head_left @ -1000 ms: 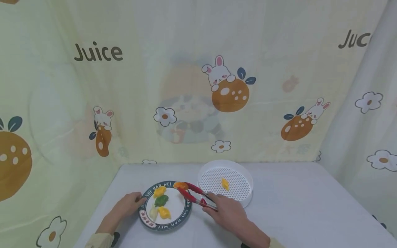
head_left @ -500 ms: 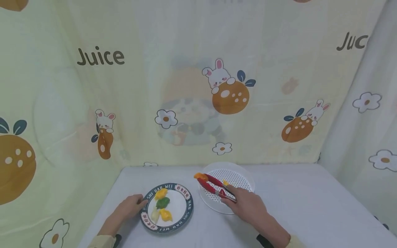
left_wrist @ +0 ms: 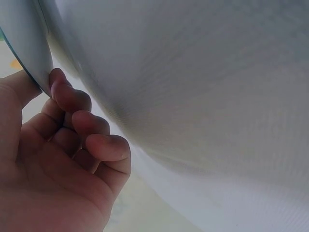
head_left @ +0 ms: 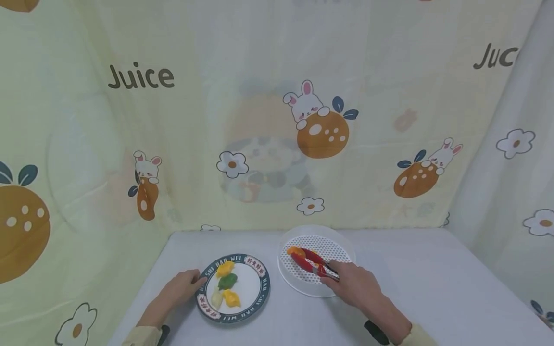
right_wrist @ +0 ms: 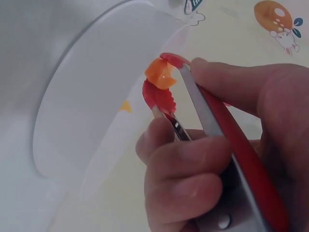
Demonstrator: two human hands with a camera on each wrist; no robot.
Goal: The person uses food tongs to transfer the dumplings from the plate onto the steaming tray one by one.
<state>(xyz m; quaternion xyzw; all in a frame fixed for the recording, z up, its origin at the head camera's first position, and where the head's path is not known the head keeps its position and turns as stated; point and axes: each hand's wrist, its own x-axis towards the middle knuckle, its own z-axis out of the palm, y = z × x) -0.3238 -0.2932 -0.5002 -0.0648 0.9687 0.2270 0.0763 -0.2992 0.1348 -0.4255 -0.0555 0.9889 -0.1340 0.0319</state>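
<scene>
My left hand pinches the left rim of a round plate with a dark lettered border; in the left wrist view the thumb is above the rim and curled fingers are below. On the plate lie two yellow toy dumplings, a green one and a pale one. My right hand grips red-tipped tongs, which hold an orange dumpling above a white perforated steamer tray. A yellow dumpling in the tray is mostly hidden behind the tongs in the head view.
Both the plate and the tray stand on a white-covered table, the tray to the right and farther back. Printed curtains hang behind and at the sides.
My right hand has carried the orange dumpling in the tongs rightward, from the plate's upper right rim to over the steamer tray. The left hand keeps its hold on the plate.
</scene>
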